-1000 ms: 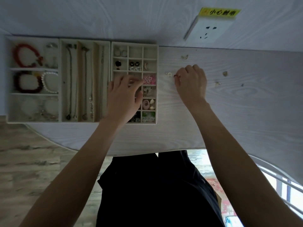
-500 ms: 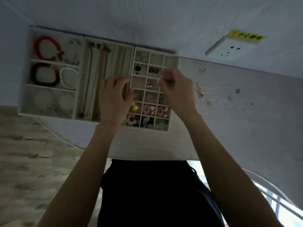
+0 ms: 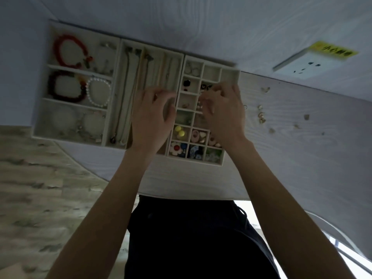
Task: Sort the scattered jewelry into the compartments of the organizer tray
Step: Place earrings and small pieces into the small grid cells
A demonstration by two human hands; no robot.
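A white wall socket [image 3: 308,64] with a yellow label [image 3: 334,50] sits above the table [image 3: 302,158].

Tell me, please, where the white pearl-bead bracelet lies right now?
The white pearl-bead bracelet lies in the left tray's middle compartment, right of the dark red bead bracelet.

Matt pale wood-grain table [image 3: 302,150]

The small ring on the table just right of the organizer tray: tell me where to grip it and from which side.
The small ring seems to lie flat on the table, close to the organizer tray wall. Likely best pinched across its rim from above, thumb and forefinger on opposite edges. Come in from the right, since the right hand and the tray wall crowd its left side.
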